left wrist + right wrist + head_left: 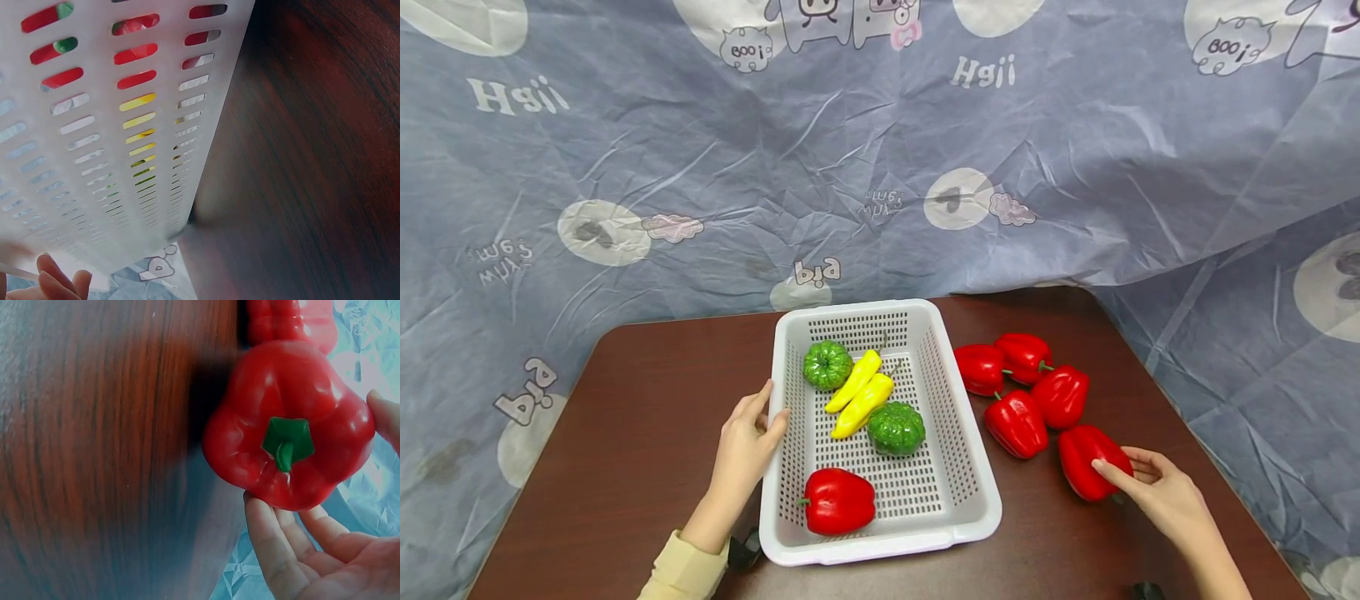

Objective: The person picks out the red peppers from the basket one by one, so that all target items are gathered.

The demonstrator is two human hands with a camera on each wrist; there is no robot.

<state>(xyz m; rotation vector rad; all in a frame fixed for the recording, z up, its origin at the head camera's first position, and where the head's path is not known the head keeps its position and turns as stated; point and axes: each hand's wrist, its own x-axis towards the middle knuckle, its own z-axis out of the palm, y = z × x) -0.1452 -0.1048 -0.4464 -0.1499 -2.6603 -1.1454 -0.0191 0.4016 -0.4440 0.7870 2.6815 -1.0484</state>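
Note:
A white perforated plastic basket (925, 533) stands on the table. My left hand (747, 442) holds its left rim, thumb over the edge and fingers along the outer wall; the left wrist view shows the fingertips beside the slotted side. At the right, my right hand (1165, 492) grips a red bell pepper (1086, 467) between thumb and fingers. The right wrist view shows this bell pepper from its green stem end (286, 442), with fingers below it and the thumb at its side. Inside the basket lies another red bell pepper (841, 502).
Also in the basket are two yellow chili peppers (861, 408) and two green pumpkin-shaped vegetables (896, 429). Several more red bell peppers (1017, 423) cluster right of the basket on the dark wooden table (647, 433). A grey printed cloth (850, 167) hangs behind the table.

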